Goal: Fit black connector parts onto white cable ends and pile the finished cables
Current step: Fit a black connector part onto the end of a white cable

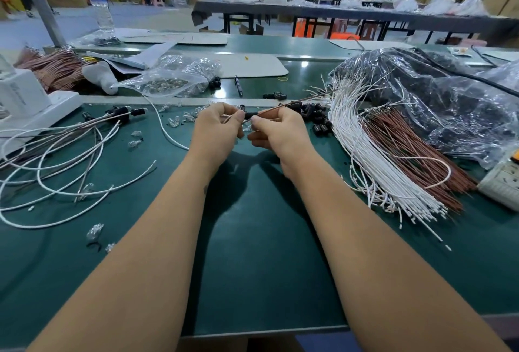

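Observation:
My left hand (217, 125) and my right hand (276, 132) meet above the middle of the green table (252, 239). Between their fingertips sits a small black connector part (250, 114). My left hand pinches its left end. My right hand pinches a thin brown wire (292, 106) that enters it and runs up to the right. Loose black connector parts (317, 117) lie just right of my hands. A fanned bundle of white cables (373, 166) with brown wires (410, 155) lies at the right. Finished cables (61, 160) with black ends are piled at the left.
Small clear bulbs (177, 121) lie scattered behind and left of my hands. A clear bag of parts (168, 79), a pen (238, 85), a white device (25, 98), a water bottle (99, 3) and a large plastic bag (438, 98) crowd the back and right.

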A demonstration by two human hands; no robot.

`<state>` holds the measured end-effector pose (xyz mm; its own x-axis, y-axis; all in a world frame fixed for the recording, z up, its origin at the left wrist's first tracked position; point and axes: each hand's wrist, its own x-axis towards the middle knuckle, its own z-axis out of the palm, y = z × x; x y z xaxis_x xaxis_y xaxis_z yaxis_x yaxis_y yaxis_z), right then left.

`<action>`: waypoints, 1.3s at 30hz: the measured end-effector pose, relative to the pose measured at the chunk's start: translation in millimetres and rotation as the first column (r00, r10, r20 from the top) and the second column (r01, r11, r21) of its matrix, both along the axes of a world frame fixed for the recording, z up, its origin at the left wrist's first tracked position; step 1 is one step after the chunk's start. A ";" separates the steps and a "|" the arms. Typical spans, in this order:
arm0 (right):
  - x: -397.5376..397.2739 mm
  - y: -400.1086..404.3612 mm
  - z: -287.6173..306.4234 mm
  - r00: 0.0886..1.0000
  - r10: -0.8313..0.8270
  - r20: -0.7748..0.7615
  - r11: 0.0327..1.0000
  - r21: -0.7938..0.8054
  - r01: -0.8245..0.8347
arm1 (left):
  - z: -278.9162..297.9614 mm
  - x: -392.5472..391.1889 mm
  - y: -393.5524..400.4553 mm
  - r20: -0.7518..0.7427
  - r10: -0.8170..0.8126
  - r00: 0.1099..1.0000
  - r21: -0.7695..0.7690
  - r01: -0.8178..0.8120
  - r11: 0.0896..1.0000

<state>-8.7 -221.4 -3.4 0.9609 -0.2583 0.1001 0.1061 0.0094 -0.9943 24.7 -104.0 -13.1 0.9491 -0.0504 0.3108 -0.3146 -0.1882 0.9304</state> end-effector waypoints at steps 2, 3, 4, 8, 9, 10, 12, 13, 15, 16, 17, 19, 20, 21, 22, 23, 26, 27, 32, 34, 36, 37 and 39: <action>0.0 -1.8 1.4 1.000 -0.023 0.018 0.999 0.042 0.022 | 1.1 -0.6 -1.0 0.004 -0.017 1.000 -0.001 0.017 1.000; 0.2 -2.5 2.1 0.999 -0.026 0.020 0.997 0.069 0.024 | 1.6 -0.9 -1.5 0.005 -0.025 1.000 -0.006 0.025 1.000; 0.1 -2.9 2.8 1.000 -0.025 0.019 0.995 0.099 0.023 | 1.9 -1.1 -1.6 0.005 -0.030 1.000 -0.008 0.030 1.000; -0.7 -3.2 5.9 0.999 -0.039 0.022 0.968 0.248 0.032 | 2.0 -1.0 -0.1 0.006 -0.020 1.000 -0.039 0.020 0.999; -0.7 -4.0 6.5 0.998 -0.054 0.028 0.957 0.285 0.044 | 1.9 -0.7 0.2 0.005 -0.017 1.000 -0.048 0.017 0.999; -0.6 -5.1 6.8 0.997 -0.071 0.033 0.947 0.315 0.057 | 1.9 -0.4 0.4 0.003 -0.016 1.000 -0.052 0.016 0.999; -0.5 -7.6 7.2 0.993 -0.110 0.040 0.928 0.363 0.088 | 1.5 -0.4 0.2 -0.002 -0.019 1.000 -0.056 0.019 0.998; -0.2 -9.1 7.6 0.991 -0.130 0.043 0.916 0.387 0.103 | 1.3 -0.3 0.3 -0.003 -0.018 1.000 -0.057 0.018 0.998; 0.5 -13.1 8.6 0.984 -0.171 0.045 0.892 0.432 0.135 | 0.9 -0.1 1.3 -0.012 -0.015 1.000 -0.063 0.014 0.998; 0.7 -15.4 9.2 0.981 -0.189 0.044 0.879 0.452 0.149 | 1.0 -0.1 2.2 -0.020 -0.017 1.000 -0.069 0.016 0.997; 0.7 -17.5 9.8 0.978 -0.204 0.043 0.868 0.470 0.160 | 1.3 -0.2 3.0 -0.028 -0.021 0.999 -0.076 0.019 0.997; 0.5 -20.9 10.3 0.974 -0.220 0.047 0.852 0.496 0.168 | 1.6 -0.5 3.7 -0.036 -0.027 0.999 -0.084 0.024 0.996; 0.3 -21.8 10.3 0.973 -0.224 0.050 0.848 0.502 0.169 | 1.8 -0.7 3.9 -0.038 -0.029 0.999 -0.084 0.026 0.996; 0.1 -22.0 10.4 0.972 -0.227 0.054 0.846 0.506 0.169 | 1.6 -1.1 3.7 -0.039 -0.031 0.999 -0.083 0.027 0.996; -0.2 -22.0 10.6 0.971 -0.231 0.059 0.844 0.509 0.170 | 1.6 -1.4 3.7 -0.041 -0.032 0.999 -0.083 0.028 0.996; -0.4 -21.9 11.0 0.969 -0.238 0.064 0.841 0.513 0.172 | 1.6 -1.6 3.7 -0.043 -0.033 0.998 -0.084 0.030 0.996; -0.6 -23.3 13.1 0.960 -0.272 0.072 0.826 0.530 0.194 | 2.1 -1.4 4.5 -0.053 -0.037 0.998 -0.091 0.032 0.995; -0.7 -23.8 13.6 0.957 -0.279 0.072 0.822 0.534 0.200 | 2.2 -1.3 4.7 -0.055 -0.038 0.998 -0.092 0.033 0.995; -2.2 -20.1 14.1 0.965 -0.250 0.078 0.847 0.501 0.179 | 1.7 -1.3 4.3 -0.042 -0.040 0.998 -0.090 0.036 0.995; -2.4 -18.1 14.9 0.969 -0.231 0.091 0.861 0.482 0.160 | 1.7 -1.1 4.6 -0.038 -0.046 0.998 -0.091 0.042 0.995; -2.4 -17.7 15.3 0.971 -0.218 0.101 0.871 0.469 0.146 | 1.7 -1.0 4.9 -0.037 -0.048 0.998 -0.094 0.045 0.995; -2.5 -17.7 15.2 0.973 -0.210 0.100 0.875 0.463 0.141 | 1.8 -0.9 4.9 -0.036 -0.043 0.998 -0.101 0.039 0.994; -2.9 -18.2 14.8 0.976 -0.198 0.089 0.882 0.450 0.138 | 2.4 -0.2 4.7 -0.040 -0.019 0.999 -0.125 0.014 0.992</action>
<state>-11.6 -239.5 11.4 0.8856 -0.4608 0.0583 0.2718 0.4122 -0.8696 24.6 -99.3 -10.7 0.9606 -0.0294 0.2765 -0.2779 -0.0647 0.9584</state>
